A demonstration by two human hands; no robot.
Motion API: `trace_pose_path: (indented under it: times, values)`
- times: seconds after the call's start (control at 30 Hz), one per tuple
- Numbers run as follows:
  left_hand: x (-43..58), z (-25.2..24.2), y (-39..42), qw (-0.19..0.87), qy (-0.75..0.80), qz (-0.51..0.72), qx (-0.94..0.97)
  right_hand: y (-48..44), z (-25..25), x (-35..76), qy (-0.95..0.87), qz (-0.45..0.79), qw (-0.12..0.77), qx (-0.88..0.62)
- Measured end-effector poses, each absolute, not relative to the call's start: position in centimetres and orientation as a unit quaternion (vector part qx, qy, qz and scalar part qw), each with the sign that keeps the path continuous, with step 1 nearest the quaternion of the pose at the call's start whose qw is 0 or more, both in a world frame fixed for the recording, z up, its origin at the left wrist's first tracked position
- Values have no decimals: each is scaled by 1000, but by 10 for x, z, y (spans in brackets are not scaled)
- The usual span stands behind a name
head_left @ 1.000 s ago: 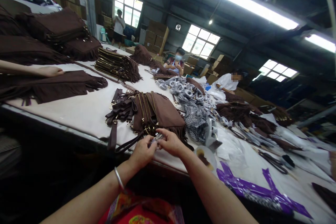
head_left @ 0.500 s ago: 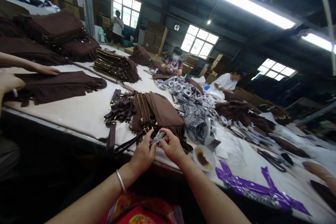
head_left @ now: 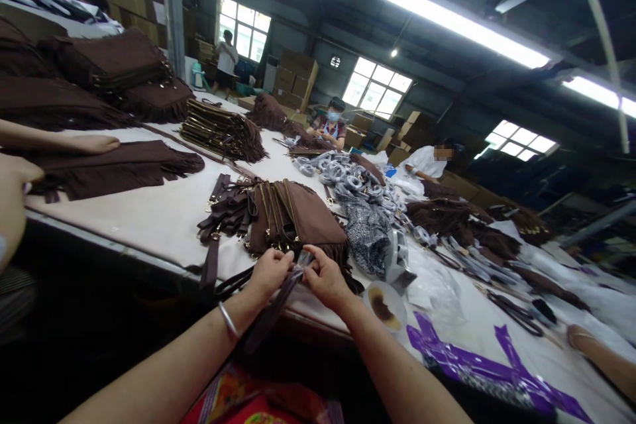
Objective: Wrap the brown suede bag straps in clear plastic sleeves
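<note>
My left hand (head_left: 271,273) and my right hand (head_left: 325,277) are close together at the table's near edge. Between them is a dark strap (head_left: 271,318) with a clear plastic wrapping (head_left: 304,258) at its upper end. The fingers of my left hand pinch the strap's end; my right thumb and forefinger grip the clear wrapping. The strap slants down below my left hand. Just beyond my hands lies a stack of brown fringed bags (head_left: 311,215) with gold zippers, and dark wrist straps (head_left: 231,209) spread to its left.
A tape roll (head_left: 382,305), a tape dispenser (head_left: 399,258) and patterned cloth (head_left: 366,228) lie right of the bags. Wrapped rings (head_left: 355,175) are heaped behind. Another person's hand (head_left: 97,144) rests over a brown bag (head_left: 119,169) at left. Purple plastic (head_left: 497,364) lies at right.
The dark strap now hangs stretched out below my left hand, where before only a small bundle showed between my fingers. At the left, the other person's near hand has moved closer.
</note>
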State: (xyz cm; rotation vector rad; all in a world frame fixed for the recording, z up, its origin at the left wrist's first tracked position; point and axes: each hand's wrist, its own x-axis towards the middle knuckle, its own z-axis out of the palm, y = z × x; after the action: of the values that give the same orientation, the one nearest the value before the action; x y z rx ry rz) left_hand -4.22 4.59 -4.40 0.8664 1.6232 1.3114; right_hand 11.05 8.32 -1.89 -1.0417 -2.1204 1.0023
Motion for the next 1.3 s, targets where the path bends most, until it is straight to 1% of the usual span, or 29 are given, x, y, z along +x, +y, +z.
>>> trace_pose_path:
  times: [0.33,0.5,0.63,0.77,0.83,1.07,1.3]
  values:
    - [-36,-47,41,466,624,541,319,81,-26,115,-789,375,301,-382]
    - [-38,-47,39,455,622,550,322,80,-27,116,-782,383,309,-383]
    - [-38,-40,42,506,580,548,328,82,-25,114,-782,382,300,-390]
    - [-38,-38,47,474,616,532,337,81,-24,113,-779,385,301,-392]
    - [-37,-40,47,477,618,534,326,80,-24,113,-778,389,301,-391]
    - [-32,-48,46,566,580,526,257,78,-25,113,-780,389,298,-390]
    - [-36,-35,49,708,500,445,223,76,-24,114,-766,417,309,-380]
